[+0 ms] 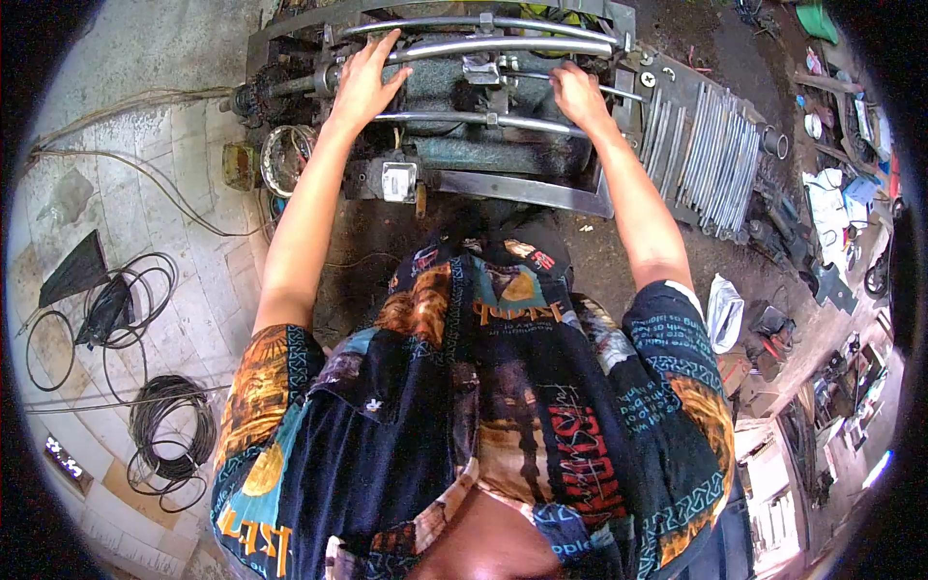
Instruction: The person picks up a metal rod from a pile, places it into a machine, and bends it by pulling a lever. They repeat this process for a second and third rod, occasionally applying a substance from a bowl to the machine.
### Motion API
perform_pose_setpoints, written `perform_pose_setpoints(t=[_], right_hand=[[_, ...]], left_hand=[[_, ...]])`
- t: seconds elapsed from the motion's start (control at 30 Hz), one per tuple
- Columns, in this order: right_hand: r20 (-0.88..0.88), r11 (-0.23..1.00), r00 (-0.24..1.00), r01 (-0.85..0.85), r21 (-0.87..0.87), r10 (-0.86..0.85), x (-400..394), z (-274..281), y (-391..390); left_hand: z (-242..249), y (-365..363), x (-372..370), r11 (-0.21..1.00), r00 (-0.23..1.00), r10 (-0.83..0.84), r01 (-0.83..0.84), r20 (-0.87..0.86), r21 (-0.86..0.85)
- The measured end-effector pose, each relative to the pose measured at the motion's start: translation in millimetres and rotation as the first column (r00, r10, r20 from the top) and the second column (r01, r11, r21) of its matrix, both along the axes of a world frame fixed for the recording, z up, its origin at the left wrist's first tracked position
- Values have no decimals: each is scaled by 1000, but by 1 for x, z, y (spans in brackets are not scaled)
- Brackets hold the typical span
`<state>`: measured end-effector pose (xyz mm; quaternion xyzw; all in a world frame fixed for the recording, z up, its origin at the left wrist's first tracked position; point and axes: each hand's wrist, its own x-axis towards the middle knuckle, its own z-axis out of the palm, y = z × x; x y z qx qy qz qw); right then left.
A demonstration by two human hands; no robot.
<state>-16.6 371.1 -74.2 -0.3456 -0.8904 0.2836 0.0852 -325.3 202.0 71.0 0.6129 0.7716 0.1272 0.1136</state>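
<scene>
A greasy metal machine (503,155) stands on the floor in front of me, with several shiny bent steel tubes (512,46) laid across its top. My left hand (362,82) rests flat, fingers spread, on the left part of a tube. My right hand (578,95) is curled around a thin rod (619,92) at the machine's right side. My patterned shirt (483,406) fills the lower part of the view.
A stack of straight steel tubes (706,159) lies right of the machine. Coiled black cables (169,435) and loose wires lie on the tiled floor at the left. Tools, rags and a white bag (723,309) clutter the dirt floor at the right.
</scene>
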Motion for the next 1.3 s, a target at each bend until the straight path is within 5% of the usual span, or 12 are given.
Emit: perform_pose_setpoints(t=[0.53, 0.67, 0.77, 1.03, 1.3], right_hand=[[15, 983, 1000, -20, -184, 23, -66, 1, -21], [-136, 998, 990, 24, -52, -31, -63, 1, -26], [24, 999, 1000, 19, -33, -18, -60, 13, -24], [-6, 992, 999, 49, -116, -50, -66, 3, -25], [-43, 998, 997, 62, 30, -61, -62, -5, -28]], left_hand=[[7, -62, 12, 962, 982, 154, -174, 111, 208], [3, -64, 19, 958, 967, 221, -240, 126, 160], [2, -66, 20, 953, 958, 239, -264, 161, 152], [-2, -75, 21, 952, 960, 215, -247, 178, 181], [-3, -83, 27, 950, 963, 206, -240, 176, 201]])
